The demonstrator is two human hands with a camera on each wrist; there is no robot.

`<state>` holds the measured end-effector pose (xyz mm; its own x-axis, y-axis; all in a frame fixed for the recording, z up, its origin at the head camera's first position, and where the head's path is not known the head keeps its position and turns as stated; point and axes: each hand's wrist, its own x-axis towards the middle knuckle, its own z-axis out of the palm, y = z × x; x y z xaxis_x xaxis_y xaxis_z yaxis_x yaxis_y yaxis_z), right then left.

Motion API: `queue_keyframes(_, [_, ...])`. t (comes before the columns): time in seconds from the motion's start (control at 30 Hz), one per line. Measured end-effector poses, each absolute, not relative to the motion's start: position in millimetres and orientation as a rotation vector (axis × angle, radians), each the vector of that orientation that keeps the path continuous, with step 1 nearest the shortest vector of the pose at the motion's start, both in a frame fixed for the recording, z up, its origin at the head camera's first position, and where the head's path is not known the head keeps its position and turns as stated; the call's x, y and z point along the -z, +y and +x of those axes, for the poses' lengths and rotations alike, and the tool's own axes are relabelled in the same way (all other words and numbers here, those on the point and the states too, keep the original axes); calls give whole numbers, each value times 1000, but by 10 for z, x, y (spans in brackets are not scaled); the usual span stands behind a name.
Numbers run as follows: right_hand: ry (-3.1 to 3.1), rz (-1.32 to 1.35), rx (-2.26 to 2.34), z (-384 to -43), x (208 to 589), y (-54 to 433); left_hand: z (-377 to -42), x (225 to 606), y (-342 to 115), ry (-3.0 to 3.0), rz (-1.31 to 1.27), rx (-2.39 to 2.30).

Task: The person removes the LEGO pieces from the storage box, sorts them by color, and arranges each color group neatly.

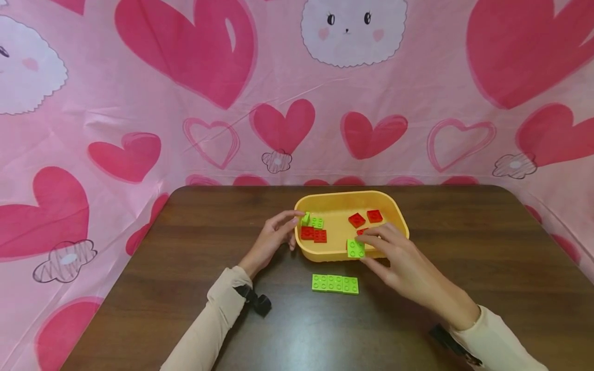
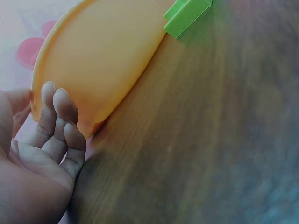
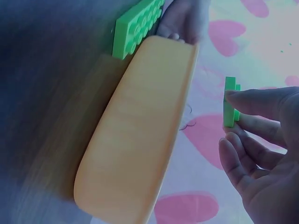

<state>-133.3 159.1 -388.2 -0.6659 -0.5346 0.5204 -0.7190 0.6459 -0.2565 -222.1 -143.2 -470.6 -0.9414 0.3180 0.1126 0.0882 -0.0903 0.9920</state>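
A yellow plastic tray (image 1: 334, 255) stands on the table with red and green toy building bricks inside. My left hand (image 1: 274, 234) holds its left rim, index finger over the edge and other fingers (image 2: 65, 105) against the outer wall. Close to that index fingertip, a green brick (image 1: 305, 219) stands tilted inside the tray. My right hand (image 1: 403, 257) pinches a green brick (image 3: 229, 102) between thumb and fingers, above the tray's front rim. In front of the tray, several green bricks (image 1: 335, 283) lie side by side in a row on the table.
Red bricks (image 1: 357, 220) lie at the tray's right side; more red bricks (image 1: 313, 234) and a flat green one (image 1: 317, 222) lie at its left. The dark wooden table (image 1: 223, 206) meets a pink heart-patterned cloth (image 1: 185, 103) at its back edge.
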Motion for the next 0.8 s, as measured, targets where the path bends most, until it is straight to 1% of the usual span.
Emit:
queue_keyframes(0.13, [-2474,1012,-667,-1226,3874,1615,-2223,4700,-1430,2006,455,-2159])
queue_keyframes(0.3, [-2419,1129,-714,-1148,3895,1645,-2214,4697,-1429,2016,454,-2159])
queue_keyframes(0.47, [-2535,1175,-689,-1088,3887,1631,-2212,4688,-1439,2028,447,-2149])
queue_keyframes(0.8, [-2740,1279,-728,-1135,3944,1686,-2221,4699,-1429,2012,446,-2161])
